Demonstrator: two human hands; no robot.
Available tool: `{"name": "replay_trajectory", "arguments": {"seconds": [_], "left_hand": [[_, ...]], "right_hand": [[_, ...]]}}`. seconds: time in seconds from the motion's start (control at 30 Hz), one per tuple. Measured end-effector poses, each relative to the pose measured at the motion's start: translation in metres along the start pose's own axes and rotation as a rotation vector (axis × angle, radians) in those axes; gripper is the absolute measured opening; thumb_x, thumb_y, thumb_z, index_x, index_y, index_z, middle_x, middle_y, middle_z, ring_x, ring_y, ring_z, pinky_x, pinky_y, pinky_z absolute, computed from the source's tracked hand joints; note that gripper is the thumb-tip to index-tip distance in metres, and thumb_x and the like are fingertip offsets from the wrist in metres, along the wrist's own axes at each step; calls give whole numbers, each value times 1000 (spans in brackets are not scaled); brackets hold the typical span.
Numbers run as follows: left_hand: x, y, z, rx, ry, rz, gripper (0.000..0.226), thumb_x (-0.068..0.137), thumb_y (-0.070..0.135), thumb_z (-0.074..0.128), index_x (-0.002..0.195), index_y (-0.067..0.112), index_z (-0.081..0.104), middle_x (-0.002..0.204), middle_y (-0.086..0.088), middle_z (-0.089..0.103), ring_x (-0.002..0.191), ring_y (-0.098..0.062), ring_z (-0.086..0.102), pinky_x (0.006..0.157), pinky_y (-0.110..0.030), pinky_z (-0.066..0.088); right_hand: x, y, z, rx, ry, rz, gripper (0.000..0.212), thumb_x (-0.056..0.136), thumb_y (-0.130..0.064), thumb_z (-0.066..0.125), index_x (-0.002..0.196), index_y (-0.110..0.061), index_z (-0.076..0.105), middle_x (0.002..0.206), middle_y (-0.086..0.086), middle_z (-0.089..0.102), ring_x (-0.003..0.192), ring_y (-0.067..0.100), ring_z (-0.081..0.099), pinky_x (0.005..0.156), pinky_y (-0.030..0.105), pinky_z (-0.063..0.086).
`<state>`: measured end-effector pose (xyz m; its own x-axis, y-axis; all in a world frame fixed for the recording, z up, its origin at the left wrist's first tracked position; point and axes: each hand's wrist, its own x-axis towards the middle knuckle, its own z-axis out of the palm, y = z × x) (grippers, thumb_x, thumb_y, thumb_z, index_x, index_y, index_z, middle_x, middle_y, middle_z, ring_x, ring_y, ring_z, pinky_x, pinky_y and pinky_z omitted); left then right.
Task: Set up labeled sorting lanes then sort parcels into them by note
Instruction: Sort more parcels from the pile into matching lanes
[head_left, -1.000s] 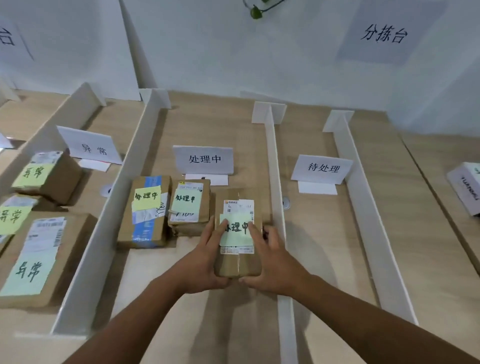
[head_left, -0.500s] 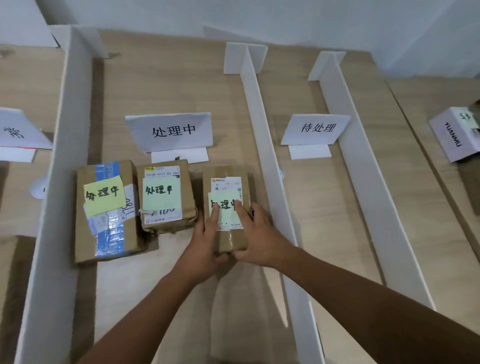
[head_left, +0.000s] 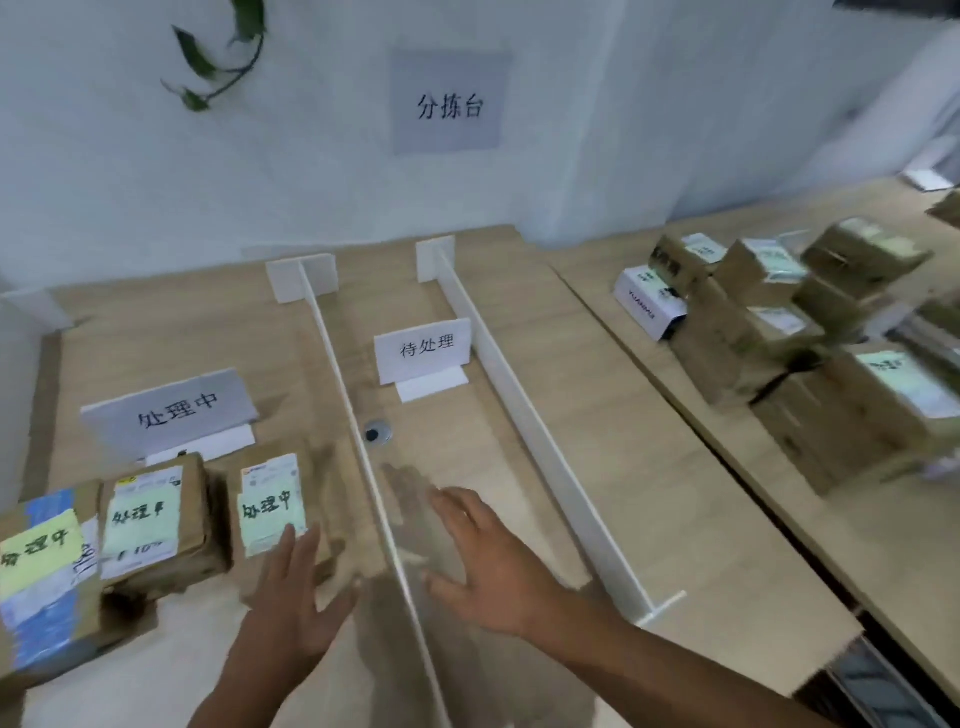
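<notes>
Soft even light; motion blur, edges warped.

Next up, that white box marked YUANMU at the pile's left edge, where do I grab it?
Probably from the left: the white box shows its printed long side to the bare table there, while brown parcels crowd its right and back. Grip with thumb on that side, fingers over the top.

The parcels (head_left: 193, 493) before me are brown cardboard. Two carry pale green notes (head_left: 271, 512), and the left one has a yellow note (head_left: 39, 551) and blue tape (head_left: 49, 512), all lettered in black. The dividers (head_left: 524, 415) are white, the table (head_left: 649, 467) light wood grain. The lane signs (head_left: 422, 349) are white with black characters, the wall sign (head_left: 449, 104) grey, the leaves (head_left: 202, 57) dark green.
</notes>
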<state>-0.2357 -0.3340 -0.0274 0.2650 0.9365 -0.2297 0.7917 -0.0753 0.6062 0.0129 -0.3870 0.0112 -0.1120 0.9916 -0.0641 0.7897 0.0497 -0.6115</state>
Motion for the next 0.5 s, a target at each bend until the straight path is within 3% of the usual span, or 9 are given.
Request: {"name": "replay_trajectory", "arguments": {"seconds": [0.13,0.27,0.33,0.4,0.5], "left_hand": [[-22,114,44,-18,97,188,86,76,28,88,148,5,47,154,-21,44,146,-37,38,117,-48,31],[-52,247,96,-13,56,398,86,81,54,77,151,15,45,159,-8,40,148,-25,33,118,-32,22],[-64,310,127,-38,41,526,92,83,69,64,149,9,47,155,-14,43,146,-29,37,119,-36,25],[-79,368,159,-52,-9,593,95,82,72,57,151,8,44,158,-15,39,148,-31,33,122,-45,27],[-101,434,207,-65,-86,669,95,77,64,62,154,16,39,162,-8,34,152,-27,27,123,-45,24]], "right_hand": [[-104,72,-92,-44,128,81,85,93,-55,58,160,-36,10,160,-10,20,147,10,26,114,26,35],[-219,141,-183,-120,259,182,86,93,-62,53,162,-32,11,162,-6,21,148,11,24,116,26,32],[-272,169,-222,-157,347,226,85,92,-63,52,162,-29,16,161,-4,23,147,11,26,116,25,32],[-321,194,-251,-154,418,272,84,92,-61,54,161,-28,19,160,-5,24,146,11,27,116,24,31],[-380,229,-281,-134,463,341,84,92,-61,54,161,-30,17,159,-7,23,146,11,25,116,27,32]]}}
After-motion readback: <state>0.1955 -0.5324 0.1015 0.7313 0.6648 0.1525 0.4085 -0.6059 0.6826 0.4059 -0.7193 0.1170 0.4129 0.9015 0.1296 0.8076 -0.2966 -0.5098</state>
